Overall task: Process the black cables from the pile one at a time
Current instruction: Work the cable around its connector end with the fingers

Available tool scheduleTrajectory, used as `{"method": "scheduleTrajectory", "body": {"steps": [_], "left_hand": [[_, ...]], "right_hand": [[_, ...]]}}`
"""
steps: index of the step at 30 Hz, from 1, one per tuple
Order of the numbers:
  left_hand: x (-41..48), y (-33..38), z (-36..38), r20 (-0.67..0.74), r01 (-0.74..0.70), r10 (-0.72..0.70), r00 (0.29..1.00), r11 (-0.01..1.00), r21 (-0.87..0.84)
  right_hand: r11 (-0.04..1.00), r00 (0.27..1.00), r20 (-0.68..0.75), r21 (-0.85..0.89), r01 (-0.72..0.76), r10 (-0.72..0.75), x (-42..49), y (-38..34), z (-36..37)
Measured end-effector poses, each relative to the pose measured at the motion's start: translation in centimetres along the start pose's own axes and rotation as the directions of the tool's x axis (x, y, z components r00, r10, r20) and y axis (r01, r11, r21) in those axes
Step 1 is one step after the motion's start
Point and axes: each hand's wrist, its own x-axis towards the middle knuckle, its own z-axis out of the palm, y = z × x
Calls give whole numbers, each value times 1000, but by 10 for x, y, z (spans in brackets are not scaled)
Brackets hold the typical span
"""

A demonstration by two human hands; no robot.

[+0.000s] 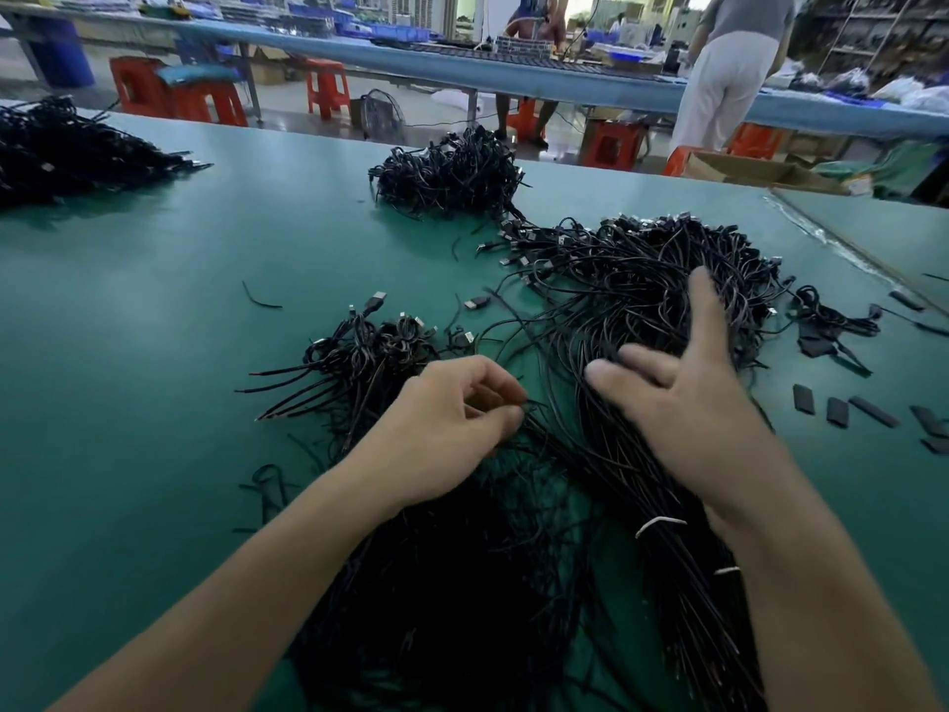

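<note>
A big pile of thin black cables (626, 280) with USB plugs spreads across the green table (154, 310) in front of me, running down to the near edge. My left hand (452, 418) has its fingers curled and pinches a thin black cable at its fingertips. My right hand (688, 382) lies flat on the pile with fingers spread and thumb raised. A smaller heap of looped cables (369, 352) lies just left of my left hand.
Another cable heap (452, 172) sits at the table's far edge, and a third (67, 146) at far left. Short black sleeve pieces (842, 408) lie scattered at the right. Beyond the table are orange stools, a blue bench and a standing person (729, 69).
</note>
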Motion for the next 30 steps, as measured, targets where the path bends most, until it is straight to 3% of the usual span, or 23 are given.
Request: {"method": "scheduleTrajectory", "body": {"steps": [3,5,7,16,22,25,28,30], "left_hand": [[-1,-5,4,51,-34,26,998,988,149],[-3,-8,6,111,-44,21,994,978,204],[-3,-10,9,155,-65,23,988,961,270],[-3,-15,15,118,-64,24,993,935,349],[-4,-13,21,81,-60,31,996,919,389],[-5,-12,21,66,-56,32,997,912,406],[-4,-12,21,40,-48,34,999,914,404],[-4,-13,21,28,-45,37,999,916,399]], "right_hand": [[945,994,106,-326,25,10,-7,10,6],[782,980,172,-622,31,98,-9,17,10],[655,977,156,-756,24,145,-11,24,14],[694,986,-32,-707,-140,166,3,44,-9],[802,973,-111,-551,-230,203,3,42,-41],[759,988,-102,-633,-151,112,-2,35,-38],[699,999,36,-715,9,24,-13,27,-17],[576,992,115,-809,118,-43,-21,21,-1]]}}
